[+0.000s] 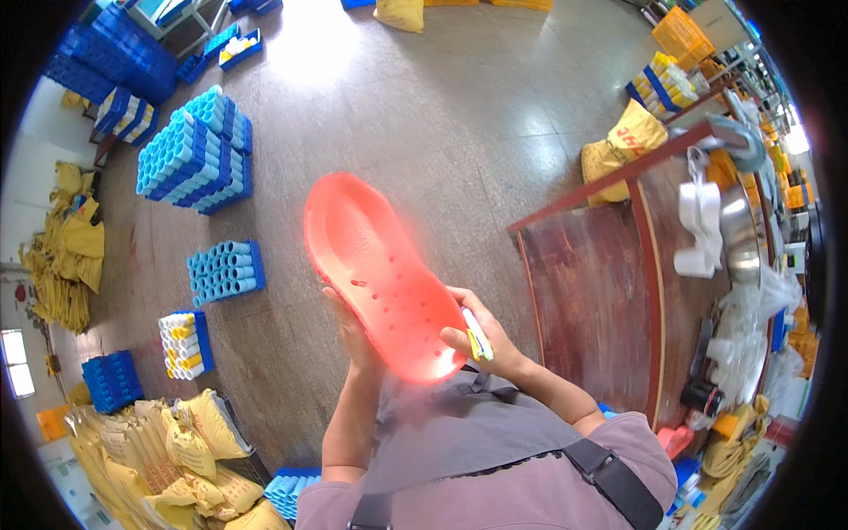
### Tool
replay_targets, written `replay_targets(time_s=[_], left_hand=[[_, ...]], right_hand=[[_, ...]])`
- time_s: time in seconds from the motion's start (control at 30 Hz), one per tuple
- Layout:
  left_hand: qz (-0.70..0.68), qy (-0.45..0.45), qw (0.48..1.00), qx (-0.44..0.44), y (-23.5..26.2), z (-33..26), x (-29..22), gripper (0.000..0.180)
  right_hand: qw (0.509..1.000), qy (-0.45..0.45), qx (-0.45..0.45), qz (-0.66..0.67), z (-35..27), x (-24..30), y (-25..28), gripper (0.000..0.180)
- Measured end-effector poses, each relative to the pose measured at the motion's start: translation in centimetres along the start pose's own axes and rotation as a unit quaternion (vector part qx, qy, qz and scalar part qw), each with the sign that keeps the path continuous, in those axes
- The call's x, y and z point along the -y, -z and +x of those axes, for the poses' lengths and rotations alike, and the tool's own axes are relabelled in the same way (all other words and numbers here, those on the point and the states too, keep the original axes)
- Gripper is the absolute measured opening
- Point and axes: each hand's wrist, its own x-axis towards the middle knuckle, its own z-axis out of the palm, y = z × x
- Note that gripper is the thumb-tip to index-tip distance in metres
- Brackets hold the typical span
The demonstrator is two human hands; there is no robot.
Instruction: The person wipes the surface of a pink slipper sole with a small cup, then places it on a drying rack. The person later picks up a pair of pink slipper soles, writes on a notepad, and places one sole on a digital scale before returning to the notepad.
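A coral-red plastic tub, long, rounded and narrowed at the middle, is tilted up in front of my body. Small round holes dot its floor, and a short slot lies near its middle. My left hand is closed on the tub's left edge, most of its fingers hidden behind the plastic. At the lower right rim is my right hand, its thumb against the tub. A slim yellow-and-white tool is gripped in that same hand; its exact kind is unclear.
A brown wooden table with a raised edge stands at right, with a white roll hanging there. Light-blue tubes in blue crates are stacked on the floor at left. Yellow sacks pile up at lower left; another sack stands behind the table.
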Motion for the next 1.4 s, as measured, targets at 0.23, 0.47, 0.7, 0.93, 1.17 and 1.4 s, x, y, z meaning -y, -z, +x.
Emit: replay_targets(time_s=[0.23, 0.47, 0.7, 0.93, 1.17, 1.4], left_hand=[[0.117, -0.114, 0.979, -0.121, 1.6, 30.6, -7.0, 0.06], [0.064, -0.179, 0.948, -0.254, 0.7, 53.5, -20.3, 0.062], [0.463, -0.15, 0.824, -0.29, 4.9, 82.1, -29.5, 0.048], [0.423, -0.081, 0.895, -0.113, -3.7, 118.1, -42.6, 0.029], [0.453, -0.058, 0.89, 0.002, -0.6, 160.8, -43.4, 0.036], [0.296, 0.422, 0.8, -0.308, 14.6, 166.8, -41.8, 0.033]], right_hand=[[0.997, -0.042, 0.064, 0.027, 30.1, 2.9, 9.1, 0.048], [0.967, -0.007, 0.254, -0.016, 61.8, 14.8, 12.9, 0.048], [0.964, -0.127, 0.232, -0.041, 97.9, 17.1, 12.9, 0.052], [0.994, -0.106, 0.034, 0.024, 125.6, 27.8, 22.7, 0.056], [0.97, -0.113, -0.052, 0.209, 156.1, 30.0, 33.3, 0.054], [0.961, -0.073, 0.081, 0.256, 190.5, 39.2, 37.2, 0.062]])
